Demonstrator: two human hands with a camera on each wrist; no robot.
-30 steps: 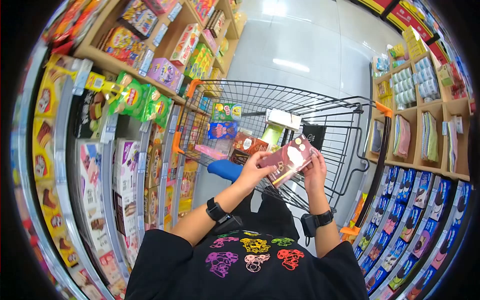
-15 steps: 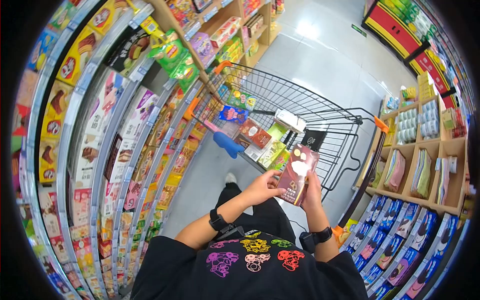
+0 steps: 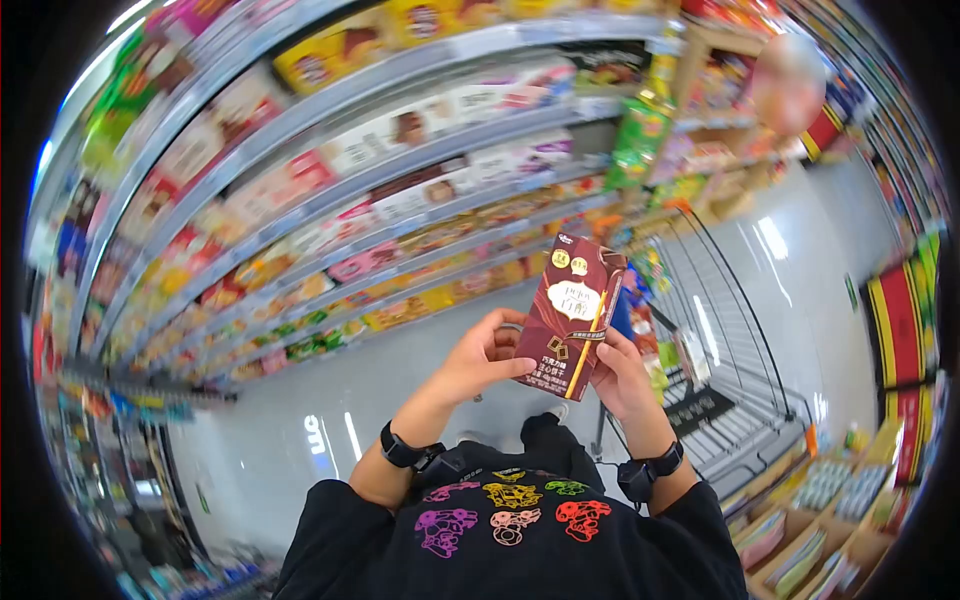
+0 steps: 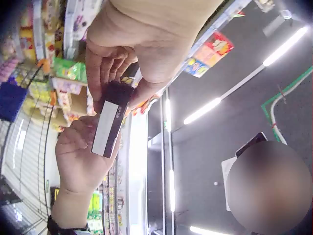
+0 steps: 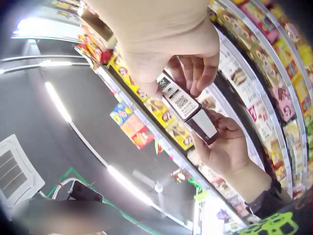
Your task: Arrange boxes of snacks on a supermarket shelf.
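A maroon box of chocolate biscuit sticks (image 3: 565, 315) is held up in front of the body, its printed front facing up in the head view. My left hand (image 3: 478, 355) grips its lower left side, thumb lying across the front near the bottom. Along the right edge my right hand (image 3: 622, 375) holds it with thumb and fingers. From the left wrist, the box's narrow end (image 4: 108, 125) shows between both hands. The right wrist view shows a side with a square code (image 5: 182, 102) and a dark end below it.
A wire shopping cart (image 3: 745, 350) with several packs in it stands at the right. Long shelves (image 3: 300, 215) of boxed snacks fill the left and front. Grey floor (image 3: 270, 440) lies below. Wooden bins (image 3: 800, 555) stand at the lower right.
The head view has swung left, so the shelves spread across it and the cart sits farther right. The box is higher, with its front more squarely in view. Both hands keep holding it.
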